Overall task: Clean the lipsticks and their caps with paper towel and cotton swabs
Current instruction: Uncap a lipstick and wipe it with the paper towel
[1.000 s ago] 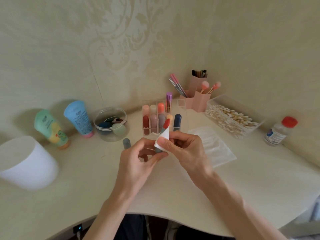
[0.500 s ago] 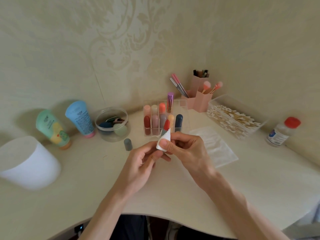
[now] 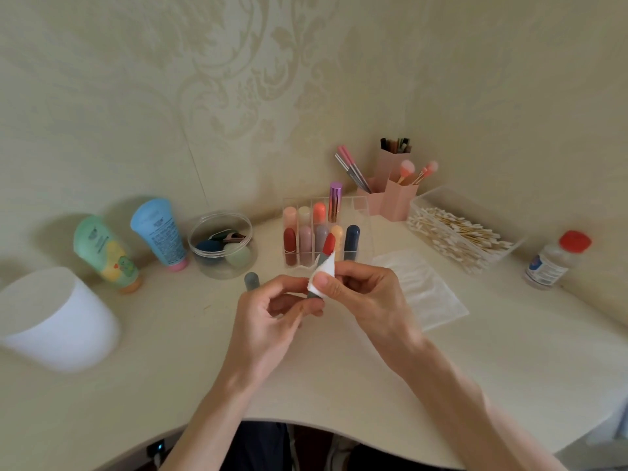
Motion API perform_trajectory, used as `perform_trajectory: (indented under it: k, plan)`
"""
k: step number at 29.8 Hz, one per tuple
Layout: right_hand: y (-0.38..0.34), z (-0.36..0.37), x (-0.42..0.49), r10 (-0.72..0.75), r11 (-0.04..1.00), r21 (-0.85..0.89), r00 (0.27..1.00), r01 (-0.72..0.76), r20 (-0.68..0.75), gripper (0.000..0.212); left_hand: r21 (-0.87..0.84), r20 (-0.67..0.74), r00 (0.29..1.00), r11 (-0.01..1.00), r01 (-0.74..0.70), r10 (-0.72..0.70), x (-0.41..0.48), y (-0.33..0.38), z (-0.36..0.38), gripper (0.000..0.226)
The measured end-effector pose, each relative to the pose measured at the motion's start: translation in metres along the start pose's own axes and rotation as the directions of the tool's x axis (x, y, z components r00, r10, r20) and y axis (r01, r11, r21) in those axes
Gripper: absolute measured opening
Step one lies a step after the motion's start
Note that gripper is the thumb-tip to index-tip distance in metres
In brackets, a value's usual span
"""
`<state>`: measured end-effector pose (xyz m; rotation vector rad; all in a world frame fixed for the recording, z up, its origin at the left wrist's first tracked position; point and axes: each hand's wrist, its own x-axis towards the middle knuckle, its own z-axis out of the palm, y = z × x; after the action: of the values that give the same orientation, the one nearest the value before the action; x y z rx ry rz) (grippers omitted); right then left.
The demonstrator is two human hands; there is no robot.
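Red lipstick (image 3: 329, 244), tip up (leaning right), paper towel (image 3: 324, 270) around

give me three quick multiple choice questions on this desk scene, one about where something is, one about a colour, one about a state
1. Where is the grey cap?
A. upright on the desk, left of the left hand
B. in the swab box
C. in the clear organizer

2. The small bottle at far right has a lid that is:
A. blue
B. red
C. green

3. The held lipstick is:
A. capped
B. uncapped, red bullet showing
C. lying flat

Answers: 1 A, it stands alone beside that hand; 2 B, the lid is red; 3 B, the right hand pinches paper towel round it below the exposed bullet.
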<state>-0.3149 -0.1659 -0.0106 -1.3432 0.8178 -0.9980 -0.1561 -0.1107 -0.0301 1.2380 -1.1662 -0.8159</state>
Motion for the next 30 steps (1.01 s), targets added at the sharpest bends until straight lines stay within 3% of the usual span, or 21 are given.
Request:
perform_trajectory:
  k: [3, 8, 11, 14, 18, 26, 30]
  plan:
    - [-0.0007, -0.0019, 0.0000, -0.002, 1.000, 0.019, 0.999, 0.001, 0.040, 0.019, -0.021, 0.069, 0.997, 0.999, -0.035, 0.037, 0.0006, -0.0018, -0.0004, 0.015]
    - [-0.0032, -0.0029, 0.0001, 0.007, 1.000, -0.005, 1.000, -0.007, -0.022, 0.019, -0.017, 0.169, 0.985, 0.999, -0.040, 0.042, 0.0013, -0.0021, 0.0008, 0.020]
    - [-0.0016, -0.0021, 0.0000, 0.007, 1.000, 0.006, 0.999, -0.007, -0.036, 0.019, 0.015, 0.096, 0.995, 0.999, -0.028, 0.027, 0.0012, 0.0018, 0.0029, 0.034]
    - [-0.0002, 0.0006, 0.0001, 0.004, 0.999, 0.037, 1.000, -0.004, -0.010, 0.015, -0.026, 0.011, 1.000, 1.000, 0.014, -0.013, 0.0026, 0.0004, 0.0022, 0.025]
    - [-0.0012, 0.0003, -0.0004, 0.023, 1.000, 0.000, 1.000, -0.023, 0.010, 0.017, -0.086, 0.054, 0.998, 0.996, 0.019, -0.014, 0.0027, -0.0017, -0.0006, 0.015]
    - [0.0020, -0.0025, 0.0028, 0.008, 1.000, 0.010, 0.999, -0.008, -0.040, 0.022, -0.047, 0.153, 0.987, 0.998, -0.044, 0.050, 0.0022, -0.0013, -0.0010, 0.027]
    - [0.0024, 0.0005, 0.0018, 0.010, 1.000, 0.013, 0.999, -0.010, -0.051, 0.021, 0.031, 0.068, 0.997, 0.999, -0.035, 0.033, 0.0033, 0.0011, 0.0001, 0.035]
